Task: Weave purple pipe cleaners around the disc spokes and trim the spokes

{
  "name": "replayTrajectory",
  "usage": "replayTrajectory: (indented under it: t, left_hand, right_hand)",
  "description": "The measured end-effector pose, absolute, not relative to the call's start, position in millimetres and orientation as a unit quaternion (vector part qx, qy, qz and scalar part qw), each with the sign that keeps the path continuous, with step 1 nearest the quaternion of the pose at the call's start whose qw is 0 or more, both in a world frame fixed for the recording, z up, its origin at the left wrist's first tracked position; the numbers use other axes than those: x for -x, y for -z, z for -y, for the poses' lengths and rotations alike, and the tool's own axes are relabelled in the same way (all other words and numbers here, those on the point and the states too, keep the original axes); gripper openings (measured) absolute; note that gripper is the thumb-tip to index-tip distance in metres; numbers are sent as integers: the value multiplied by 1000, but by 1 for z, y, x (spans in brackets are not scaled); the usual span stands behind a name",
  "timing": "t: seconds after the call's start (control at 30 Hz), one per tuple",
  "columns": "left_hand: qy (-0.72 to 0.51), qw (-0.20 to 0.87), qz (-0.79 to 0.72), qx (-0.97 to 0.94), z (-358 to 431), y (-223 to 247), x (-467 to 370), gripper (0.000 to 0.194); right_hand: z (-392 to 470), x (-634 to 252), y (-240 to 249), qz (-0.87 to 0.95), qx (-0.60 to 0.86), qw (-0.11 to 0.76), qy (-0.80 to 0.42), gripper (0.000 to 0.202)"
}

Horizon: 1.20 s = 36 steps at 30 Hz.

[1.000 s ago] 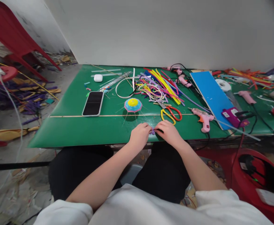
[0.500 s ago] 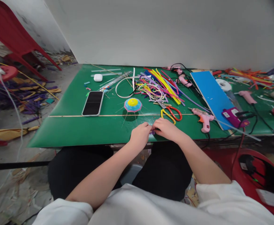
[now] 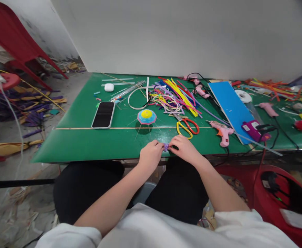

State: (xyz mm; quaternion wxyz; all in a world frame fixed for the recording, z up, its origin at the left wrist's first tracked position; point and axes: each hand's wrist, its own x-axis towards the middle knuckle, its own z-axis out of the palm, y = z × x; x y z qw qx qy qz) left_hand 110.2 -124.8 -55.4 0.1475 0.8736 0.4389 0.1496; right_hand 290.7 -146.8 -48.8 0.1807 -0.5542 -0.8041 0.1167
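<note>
Green worktop (image 3: 89, 144) is seen spanning the frame, backed by a white wall. Red plastic chair (image 3: 13, 38) is seen far left, off the worktop.

Blue board (image 3: 230, 105) is laid diagonally at right, well apart from the hands. Pile of coloured pipe cleaners (image 3: 175, 98) is spread at the back centre. Black phone (image 3: 103, 114) is laid face up at left, with a white earbud case (image 3: 109, 87) behind it. Pink glue gun (image 3: 222, 130) is set just left of the blue board's near end. Scissors with one red and one yellow handle (image 3: 187, 126) are laid just behind the right hand. Small blue-pink-yellow umbrella piece (image 3: 147, 116) is stood on thin spokes behind the left hand.

Left hand (image 3: 151, 156) and right hand (image 3: 183, 150) are held together at the near edge of the worktop, centre. Small purple pipe-cleaner piece (image 3: 165, 147) is pinched between them, just above the worktop surface. Left grip: fingertips closed on the purple piece from its left side. Right grip: fingertips closed on the same piece from its right side. Most of the piece is hidden by the fingers; its shape cannot be told.
</note>
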Motion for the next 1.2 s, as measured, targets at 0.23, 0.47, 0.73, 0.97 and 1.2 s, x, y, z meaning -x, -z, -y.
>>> replayTrajectory:
  t: [0.23,0.47,0.73,0.97,1.2]
  left_hand:
    - [-88,159,-416,-891,114,45,-111,26]
    - [-73,158,-378,-910,106,43,-113,23]
    - [-118,254,-359,-890,94,51,-114,17]
    - [-124,247,-361,-890,95,51,-115,18]
    - [-220,241,-417,-848,117,53,-108,24]
  right_hand:
    - [139,-297,49,805,539,203,-140,13]
    - [130,-297,48,834,509,159,-143,12]
    - [129,-298,49,838,502,154,-149,9]
    - [131,-296,50,833,510,163,-140,8]
    - [145,-287,49,802,553,191,-121,4]
